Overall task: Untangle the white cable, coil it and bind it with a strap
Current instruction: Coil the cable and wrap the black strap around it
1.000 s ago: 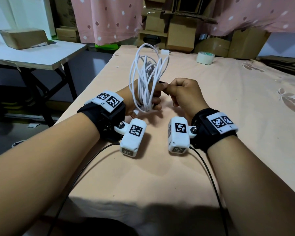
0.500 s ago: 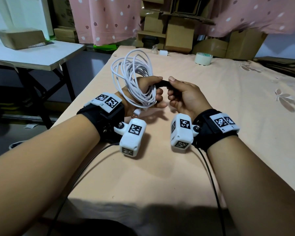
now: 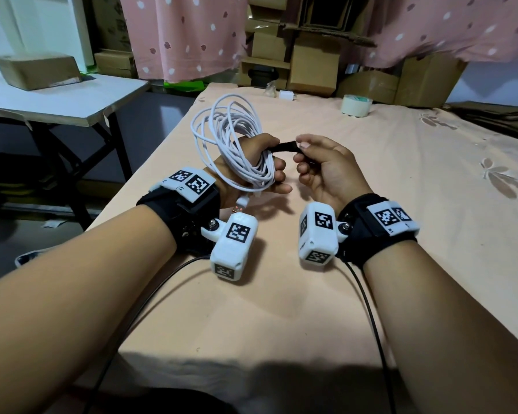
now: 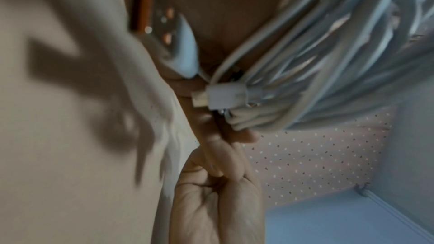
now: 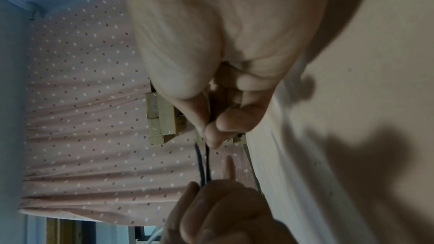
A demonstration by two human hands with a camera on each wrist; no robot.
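At the left side of the peach-covered counter (image 3: 281, 309), the left hand (image 3: 253, 162) has its grip curled round the gathered waist of the white cable (image 3: 231, 144), holding it just above the surface. A second ago the coil stood tall and narrow, its loops pointing up; now it has tipped outward and leftward from the grip and fanned into a rounder ring. The USB plug (image 3: 242, 204) hangs loose just below the grip, toward the wrist; the left wrist view shows a second plug end (image 4: 220, 97) tucked against the bundled strands.

Between the two grips runs the black strap (image 3: 283, 146), drawn taut. One end disappears under the left fingers at the bundle; the other is pinched between thumb and fingertips of the right hand (image 3: 320, 165). The right wrist view shows two dark strands (image 5: 203, 166) stretching from that pinch to the left hand, so the strap appears looped round the bundle. The right hand has slid a little away from the left, pulling out slack.

Judging by this, untangling and coiling are finished and binding is under way; the strap looks unfastened.

Far beyond the right grip sits a tape roll (image 3: 357, 105).
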